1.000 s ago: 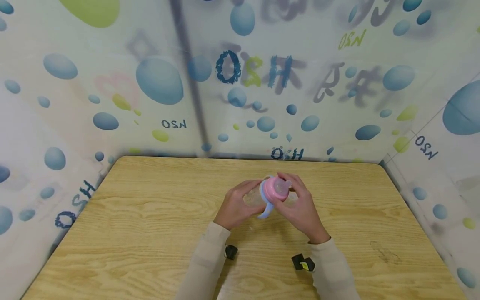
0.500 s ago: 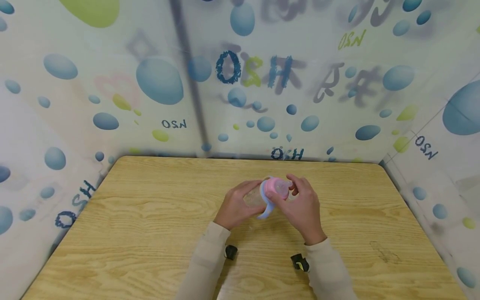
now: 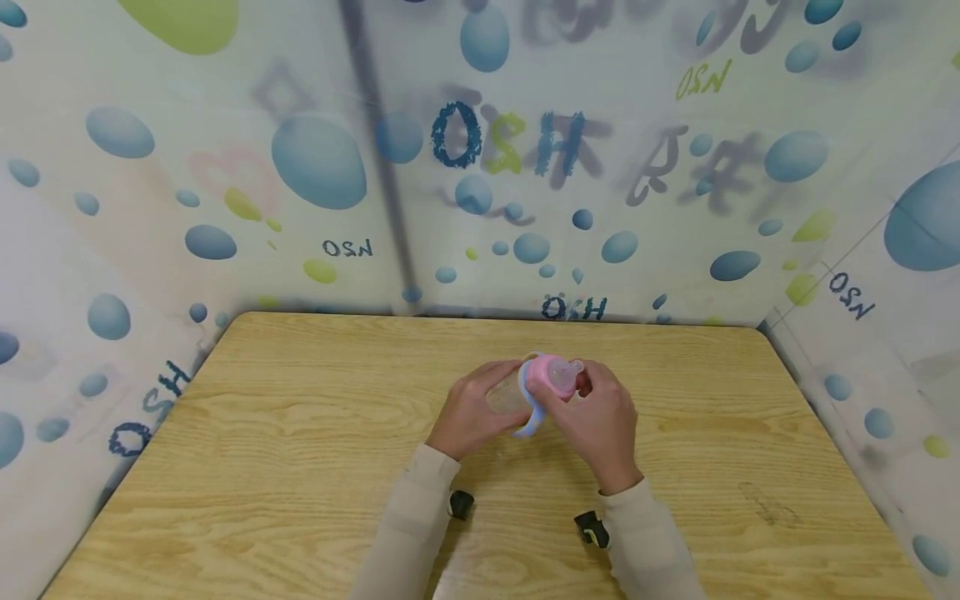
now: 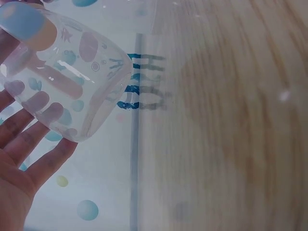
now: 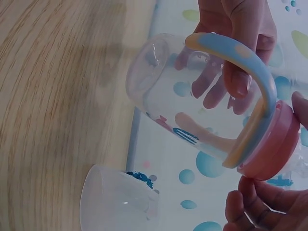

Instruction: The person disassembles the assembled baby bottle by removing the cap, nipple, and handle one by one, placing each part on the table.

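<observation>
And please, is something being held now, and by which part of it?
Yes, a baby bottle: left fingers hold its clear body, right fingers hold its pink collar.

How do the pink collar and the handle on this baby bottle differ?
The pink collar is one color; the handle mixes blue and yellowish orange. The collar is a compact ring, while the handle arches back along the bottle. The right hand grips the collar; the handle reaches toward the left hand. Both sit at the bottle's top end.
</observation>
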Demonstrator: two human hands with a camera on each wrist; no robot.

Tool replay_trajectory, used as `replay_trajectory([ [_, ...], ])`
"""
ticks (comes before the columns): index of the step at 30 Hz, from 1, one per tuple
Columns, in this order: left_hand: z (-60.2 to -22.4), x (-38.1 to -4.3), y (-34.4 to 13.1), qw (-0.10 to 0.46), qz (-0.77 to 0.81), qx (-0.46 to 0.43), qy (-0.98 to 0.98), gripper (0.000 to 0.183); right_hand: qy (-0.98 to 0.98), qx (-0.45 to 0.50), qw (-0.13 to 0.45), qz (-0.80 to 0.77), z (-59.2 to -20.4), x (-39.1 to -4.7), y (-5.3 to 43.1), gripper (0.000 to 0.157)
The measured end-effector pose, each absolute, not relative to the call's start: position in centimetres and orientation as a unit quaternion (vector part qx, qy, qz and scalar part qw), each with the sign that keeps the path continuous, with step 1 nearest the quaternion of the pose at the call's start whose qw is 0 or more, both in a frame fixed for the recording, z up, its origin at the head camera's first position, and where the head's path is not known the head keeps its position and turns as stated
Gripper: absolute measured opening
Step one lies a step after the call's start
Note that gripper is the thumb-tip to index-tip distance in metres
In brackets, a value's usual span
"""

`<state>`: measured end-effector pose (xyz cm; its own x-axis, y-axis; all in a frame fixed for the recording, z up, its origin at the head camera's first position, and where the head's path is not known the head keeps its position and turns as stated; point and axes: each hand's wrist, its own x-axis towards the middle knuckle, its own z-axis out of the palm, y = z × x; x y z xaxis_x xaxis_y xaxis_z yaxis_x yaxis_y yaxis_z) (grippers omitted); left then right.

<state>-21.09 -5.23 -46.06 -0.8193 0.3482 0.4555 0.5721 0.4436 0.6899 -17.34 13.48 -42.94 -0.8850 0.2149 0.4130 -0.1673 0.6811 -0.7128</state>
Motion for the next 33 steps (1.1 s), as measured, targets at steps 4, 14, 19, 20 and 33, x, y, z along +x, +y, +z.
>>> replay_trajectory([
  [4, -46.1, -21.09, -5.28, 0.129, -0.446, -0.276, -0.842, 0.065, -0.885, -0.018, 0.238, 0.401, -42.89, -17.33, 13.41, 0.049],
  [14, -46.17, -21.08, -5.23, 0.13, -0.456, -0.276, -0.836, 0.066, -0.882, -0.011, 0.21, 0.421, -42.73, -17.35, 13.53, 0.052],
  [19, -46.13, -21.09, -5.18, 0.123, -0.469, -0.281, -0.828, 0.067, -0.872, 0.014, 0.197, 0.448, -42.67, -17.41, 13.86, 0.051],
  [20, -46.13, -21.1, -5.2, 0.123, -0.47, -0.282, -0.828, 0.067, -0.87, 0.018, 0.195, 0.452, -42.67, -17.43, 13.91, 0.051],
  [33, -46.07, -21.18, -5.29, 0.11, -0.483, -0.293, -0.818, 0.066, -0.833, 0.077, 0.166, 0.523, -42.45, -17.61, 14.2, 0.05],
])
